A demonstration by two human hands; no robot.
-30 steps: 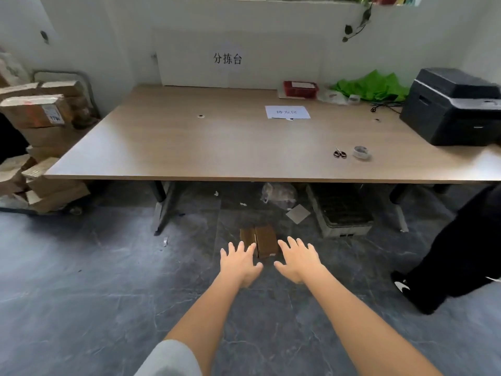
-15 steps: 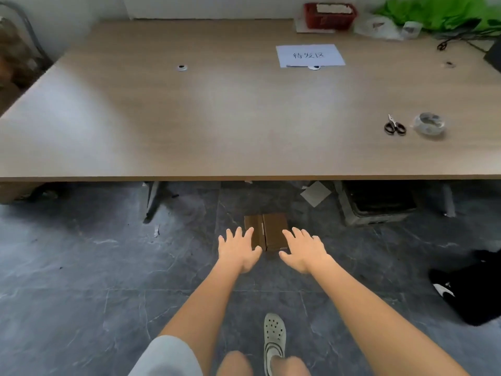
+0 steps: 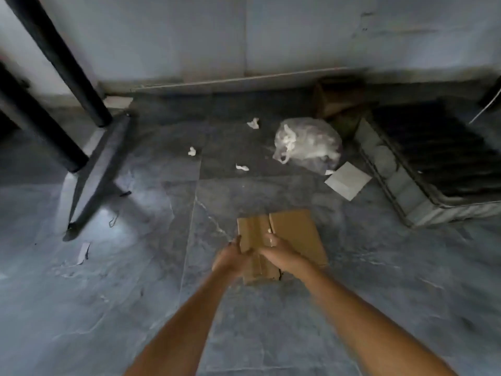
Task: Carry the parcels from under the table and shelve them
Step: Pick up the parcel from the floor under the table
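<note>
Both hands grip the near end of a flat cardboard parcel (image 3: 282, 240) on the grey floor: left hand (image 3: 230, 260), right hand (image 3: 280, 255).

I log the parcels (image 3: 295, 234) as plain brown cardboard, matt, with a bit of pale tape at the seam. Floor (image 3: 135, 294): grey stone-look tile, smooth, with a dull sheen and white veining. Table legs (image 3: 67, 58): black, smooth, seemingly painted metal. Bag (image 3: 309, 145): thin clear plastic, crinkled and glossy. Sheet (image 3: 348, 180) beside it: white paper, matt. Crate (image 3: 401, 185): grey moulded plastic, ribbed wall.
</note>
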